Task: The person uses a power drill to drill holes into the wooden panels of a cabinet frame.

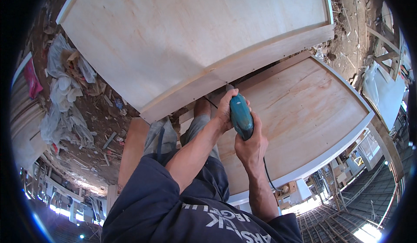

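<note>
Both hands grip one teal power tool, held with its nose against the lower edge strip of the upper plywood panel. Left hand is closed around the front of the tool body, just below that strip, presumably to steady the nose at the joint. Right hand is wrapped tightly around the rear of the body, farther from the panel, where it can press the tool forward. A black cord trails from the rear of the tool, away from the panel.

Tool appearance: rounded teal casing, dark at the tail; the working tip is too small to identify.

A second plywood panel with a pale rim lies directly beneath the upper one. Wood scraps and crumpled plastic sheeting lie left of the upper panel.
</note>
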`<state>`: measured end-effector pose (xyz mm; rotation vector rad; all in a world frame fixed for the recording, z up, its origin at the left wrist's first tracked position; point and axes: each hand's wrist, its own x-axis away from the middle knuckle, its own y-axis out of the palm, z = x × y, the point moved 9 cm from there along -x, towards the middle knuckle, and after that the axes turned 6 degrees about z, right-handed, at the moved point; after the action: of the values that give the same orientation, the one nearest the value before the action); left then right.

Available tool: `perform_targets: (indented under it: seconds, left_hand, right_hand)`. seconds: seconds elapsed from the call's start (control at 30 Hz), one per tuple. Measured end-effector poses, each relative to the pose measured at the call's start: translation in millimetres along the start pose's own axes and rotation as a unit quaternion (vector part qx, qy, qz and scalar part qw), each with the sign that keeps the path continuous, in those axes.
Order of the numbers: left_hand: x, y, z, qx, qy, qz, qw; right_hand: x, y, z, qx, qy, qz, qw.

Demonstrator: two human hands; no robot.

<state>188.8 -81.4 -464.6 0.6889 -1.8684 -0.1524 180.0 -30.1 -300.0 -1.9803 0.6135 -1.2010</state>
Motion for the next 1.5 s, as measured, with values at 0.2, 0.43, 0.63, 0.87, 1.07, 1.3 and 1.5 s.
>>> perform_targets:
  seconds: [0.2, 0.43, 0.63, 0.87, 1.07, 1.3, 1.5]
  left_hand:
    - [2, 3, 1, 0.004, 0.003, 0.001, 1.000]
    - [-7, -30, 4, 0.053, 0.024, 0.011, 0.998]
    - [78, -46, 122, -0.723, 0.515, 0.319, 0.334]
    - [30, -38, 137, -0.816, 0.401, 0.313, 0.273]
    - [36, -32, 137, -0.819, 0.391, 0.347, 0.236]
    - [36, -26, 132, -0.859, 0.354, 0.294, 0.222]
    - [83, -38, 164, -0.871, 0.343, 0.243, 0.252]
  right_hand:
    - [-2, -1, 1, -0.012, -0.027, 0.019, 0.999]
    - [0, -4, 0, 0.041, -0.077, -0.028, 0.996]
    - [58, -53, 20, -0.096, -0.042, 0.049, 0.993]
    - [129, -44, 103, -0.165, 0.086, 0.076, 0.980]
    - [174, -30, 139, -0.213, 0.159, 0.044, 0.963]
    - [209, -34, 134, -0.288, 0.181, 0.079, 0.937]
    - [251, -36, 123, -0.272, 0.211, 0.100, 0.934]
